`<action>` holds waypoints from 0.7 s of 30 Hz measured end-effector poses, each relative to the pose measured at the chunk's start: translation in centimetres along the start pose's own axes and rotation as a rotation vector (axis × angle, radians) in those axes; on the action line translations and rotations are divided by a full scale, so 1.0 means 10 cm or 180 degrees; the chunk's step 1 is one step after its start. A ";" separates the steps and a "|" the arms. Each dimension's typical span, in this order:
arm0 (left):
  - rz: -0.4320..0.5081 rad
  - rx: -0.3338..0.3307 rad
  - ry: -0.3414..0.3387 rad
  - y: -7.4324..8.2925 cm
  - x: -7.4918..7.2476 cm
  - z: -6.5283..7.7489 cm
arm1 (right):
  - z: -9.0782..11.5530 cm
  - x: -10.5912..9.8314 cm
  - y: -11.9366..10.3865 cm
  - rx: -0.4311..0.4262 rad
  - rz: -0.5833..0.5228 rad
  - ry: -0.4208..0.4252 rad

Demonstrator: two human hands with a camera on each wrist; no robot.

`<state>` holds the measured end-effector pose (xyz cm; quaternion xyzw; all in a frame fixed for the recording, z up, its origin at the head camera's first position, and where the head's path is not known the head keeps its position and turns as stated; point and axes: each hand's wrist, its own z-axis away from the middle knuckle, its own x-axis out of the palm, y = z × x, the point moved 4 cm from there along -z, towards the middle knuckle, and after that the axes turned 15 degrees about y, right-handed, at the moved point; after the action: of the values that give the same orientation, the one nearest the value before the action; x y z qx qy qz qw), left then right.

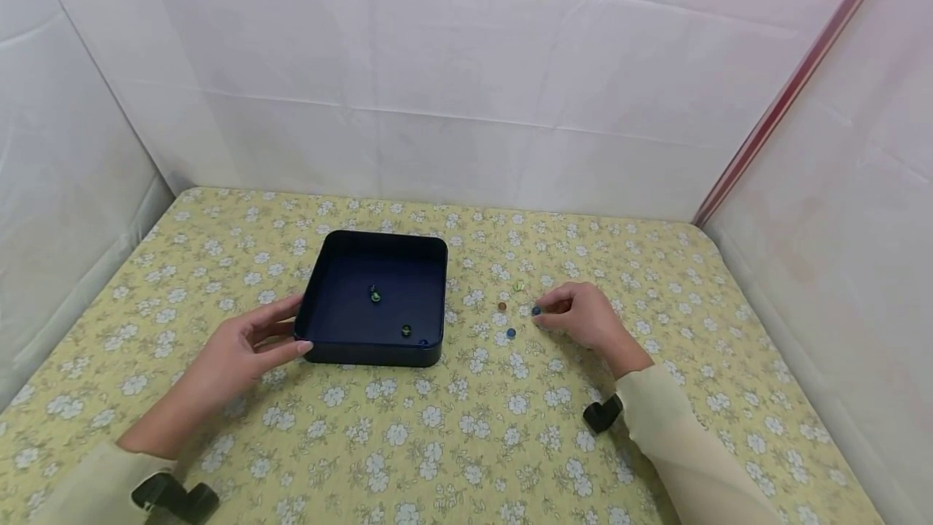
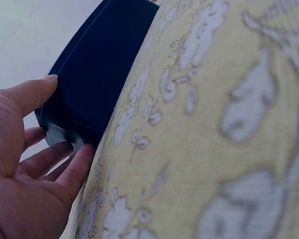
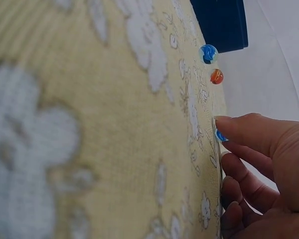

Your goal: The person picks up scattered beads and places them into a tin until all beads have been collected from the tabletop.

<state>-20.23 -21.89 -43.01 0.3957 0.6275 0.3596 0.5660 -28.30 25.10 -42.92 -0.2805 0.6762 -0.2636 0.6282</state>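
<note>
A dark blue square tray [image 1: 372, 355] stands on the table with several small glass marbles in it, such as a greenish marble [image 1: 375, 296]. My left hand [image 1: 233, 347] holds the tray's near left corner, thumb on the front wall and fingers along the left side. To the right of the tray, my right hand [image 1: 583, 316] pinches a blue marble [image 3: 221, 135] between thumb and index finger, down at the cloth. Close by lie another blue marble [image 1: 511, 333], an orange marble [image 1: 502, 307] and a pale yellow-green marble [image 1: 518, 286].
A yellow cloth with white flowers [image 1: 437, 452] covers the table. White sheeting [image 1: 466, 104] hangs behind it and on both sides. A dark red strip [image 1: 794, 87] runs down the back right corner.
</note>
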 end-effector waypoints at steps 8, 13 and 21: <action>0.0007 -0.0004 0.0005 -0.01 0.00 0.00 | 0.00 0.02 -0.01 0.0028 0.0020 0.0002; 0.0007 -0.0006 0.0004 -0.01 0.00 0.00 | -0.01 0.03 -0.01 0.0018 0.0002 -0.0012; -0.0017 0.0047 0.0010 0.01 0.00 0.00 | 0.00 0.04 -0.03 0.0039 0.0007 -0.0002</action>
<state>-20.18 -21.82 -42.94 0.3977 0.6320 0.3540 0.5630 -28.34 24.59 -43.01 -0.2759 0.6747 -0.2669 0.6304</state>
